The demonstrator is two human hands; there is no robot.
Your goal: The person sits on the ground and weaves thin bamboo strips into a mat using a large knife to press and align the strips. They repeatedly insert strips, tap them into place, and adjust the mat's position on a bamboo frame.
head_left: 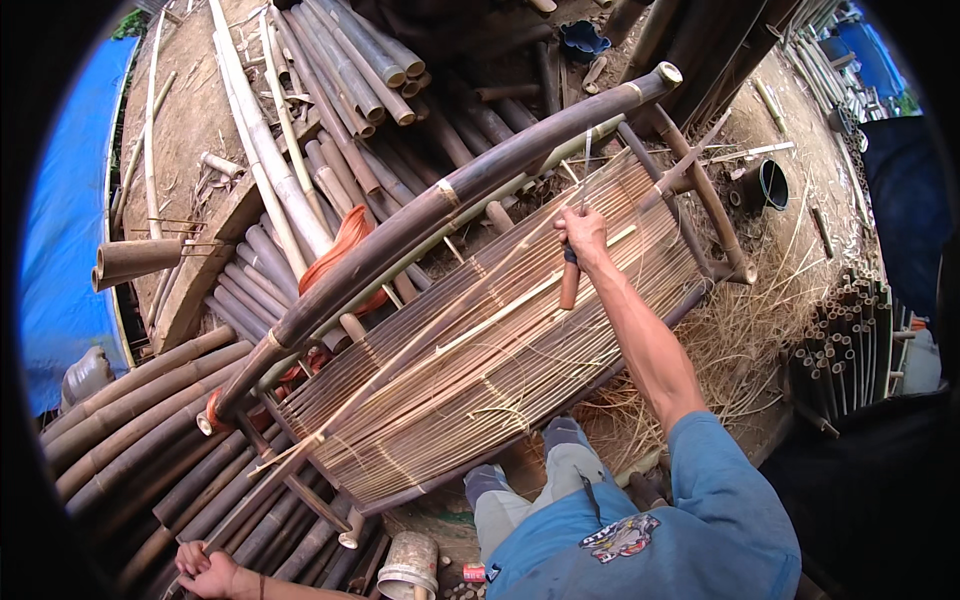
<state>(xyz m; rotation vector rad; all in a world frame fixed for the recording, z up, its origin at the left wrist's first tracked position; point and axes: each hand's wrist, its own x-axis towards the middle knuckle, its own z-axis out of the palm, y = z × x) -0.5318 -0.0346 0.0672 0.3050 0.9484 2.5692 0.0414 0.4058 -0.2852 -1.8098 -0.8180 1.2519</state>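
Note:
My right hand (585, 235) is closed round a knife. The knife's brown wooden handle (569, 286) sticks out below the fist, and its thin blade (587, 165) points away from me. The fist is above the far right part of a bamboo bench seat (520, 350) made of many narrow slats. Several loose pale strips (535, 288) lie lengthwise on the slats. At the lower left, my left hand (205, 572) is beside the bench's dark armrest (245, 508), fingers loosely curled and apart, with nothing seen in them.
A thick dark bamboo rail (450, 190) runs along the bench's far side, with orange cloth (340, 250) near it. Stacked bamboo poles (150, 400) lie left and beyond. Shavings (750, 350) cover the ground at right. A whitish bucket (408, 565) stands near my legs.

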